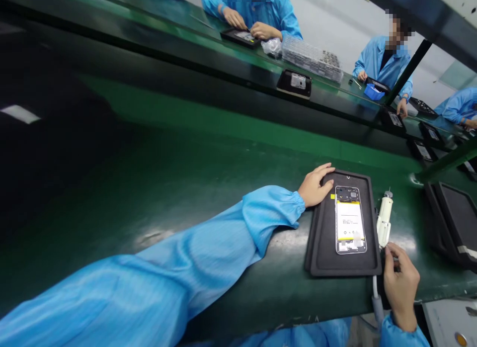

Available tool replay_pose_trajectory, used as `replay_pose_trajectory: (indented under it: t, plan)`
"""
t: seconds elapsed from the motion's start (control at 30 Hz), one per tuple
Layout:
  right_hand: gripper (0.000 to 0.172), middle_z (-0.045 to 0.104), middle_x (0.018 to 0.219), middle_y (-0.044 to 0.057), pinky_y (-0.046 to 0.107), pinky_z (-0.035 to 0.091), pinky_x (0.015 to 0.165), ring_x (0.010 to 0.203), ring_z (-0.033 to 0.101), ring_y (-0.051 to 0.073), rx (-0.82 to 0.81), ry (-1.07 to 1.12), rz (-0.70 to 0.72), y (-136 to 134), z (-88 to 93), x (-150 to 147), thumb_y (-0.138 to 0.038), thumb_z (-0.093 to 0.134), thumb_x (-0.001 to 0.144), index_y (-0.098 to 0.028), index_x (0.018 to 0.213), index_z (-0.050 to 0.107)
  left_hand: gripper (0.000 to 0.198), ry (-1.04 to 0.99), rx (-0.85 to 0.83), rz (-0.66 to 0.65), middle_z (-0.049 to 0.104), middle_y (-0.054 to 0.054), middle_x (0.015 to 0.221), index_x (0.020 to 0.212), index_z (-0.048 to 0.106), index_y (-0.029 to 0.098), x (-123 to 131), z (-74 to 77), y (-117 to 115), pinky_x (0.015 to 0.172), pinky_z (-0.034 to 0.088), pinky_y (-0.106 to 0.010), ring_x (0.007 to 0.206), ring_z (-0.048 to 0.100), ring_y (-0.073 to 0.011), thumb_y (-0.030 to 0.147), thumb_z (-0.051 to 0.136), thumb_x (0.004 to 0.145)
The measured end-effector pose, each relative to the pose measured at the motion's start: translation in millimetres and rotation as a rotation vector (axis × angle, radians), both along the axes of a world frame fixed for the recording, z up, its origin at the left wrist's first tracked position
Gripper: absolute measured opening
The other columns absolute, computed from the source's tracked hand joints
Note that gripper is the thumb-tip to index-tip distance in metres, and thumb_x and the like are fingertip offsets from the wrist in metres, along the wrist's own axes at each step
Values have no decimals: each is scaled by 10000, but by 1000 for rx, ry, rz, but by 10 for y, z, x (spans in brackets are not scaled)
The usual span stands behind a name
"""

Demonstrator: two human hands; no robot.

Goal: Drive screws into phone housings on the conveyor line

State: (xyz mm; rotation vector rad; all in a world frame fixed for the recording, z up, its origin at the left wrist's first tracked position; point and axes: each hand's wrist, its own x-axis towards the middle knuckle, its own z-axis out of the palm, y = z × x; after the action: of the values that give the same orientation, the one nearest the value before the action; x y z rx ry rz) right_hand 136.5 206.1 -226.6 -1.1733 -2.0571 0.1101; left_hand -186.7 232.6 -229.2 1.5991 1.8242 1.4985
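Observation:
A black tray [319, 260] lies on the green bench, with an opened smartphone [351, 220] in it. The phone's white battery and the dark upper board are exposed. My left hand [316, 187] rests at the tray's upper left edge, fingers extended and thumb apart. Just right of the tray is a white electric screwdriver [385, 217], bit pointing away from me. My right hand [401, 280] is by its rear end, with curled fingers and the thumb and index finger together. Whatever sits between those fingertips is too small to tell.
Stacked black trays [452, 222] stand at the right, near a green post [447, 163]. A grey cable [377, 307] hangs over the bench's front edge. Across the raised far line [208, 63], co-workers in blue handle phones in trays, beside clear plastic trays [311, 58] and a blue box [373, 92].

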Motion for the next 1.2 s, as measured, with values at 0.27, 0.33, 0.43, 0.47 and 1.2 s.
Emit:
replay_pose_trajectory:
  t: [0.27, 0.33, 0.43, 0.47, 1.2]
  plan:
    - [397, 690, 856, 119, 285, 486, 615, 632, 617, 172, 126, -180, -25, 259, 353, -27, -413, 412, 947, -102, 989, 655, 411, -13, 3, 15, 549, -128, 1340, 1177, 620, 136, 5, 15, 17, 1111, 380, -421, 1240, 521, -245, 225, 511, 791]
    - [281, 689, 862, 102, 279, 500, 668, 696, 631, 169, 181, -109, 28, 103, 466, -272, -338, 473, 939, -123, 981, 648, 415, -13, 0, 17, 552, -139, 1333, 1176, 621, 121, 10, 28, 15, 1111, 379, -417, 1237, 523, -247, 213, 514, 786]
    - [235, 684, 965, 121, 345, 510, 814, 878, 639, 207, 189, -81, 150, -210, 513, -670, -315, 535, 921, -130, 1033, 627, 412, -16, -6, 19, 551, -140, 1334, 1176, 621, 124, 17, 44, 4, 1111, 378, -416, 1239, 522, -244, 201, 520, 784]
    - [292, 670, 1035, 147, 382, 503, 854, 960, 623, 234, 167, -102, 175, -303, 494, -780, -350, 553, 912, -117, 1077, 613, 409, -17, -8, 19, 549, -136, 1337, 1177, 620, 130, 20, 47, -1, 1111, 377, -416, 1240, 521, -241, 199, 522, 785]
    - [731, 711, 802, 125, 277, 538, 541, 660, 680, 223, -440, 514, -177, -93, 569, -651, -589, 587, 797, -61, 1297, 514, 427, -34, -11, 10, 538, -159, 1343, 1187, 610, 95, 46, 96, -21, 1117, 363, -405, 1264, 493, -252, 185, 525, 778]
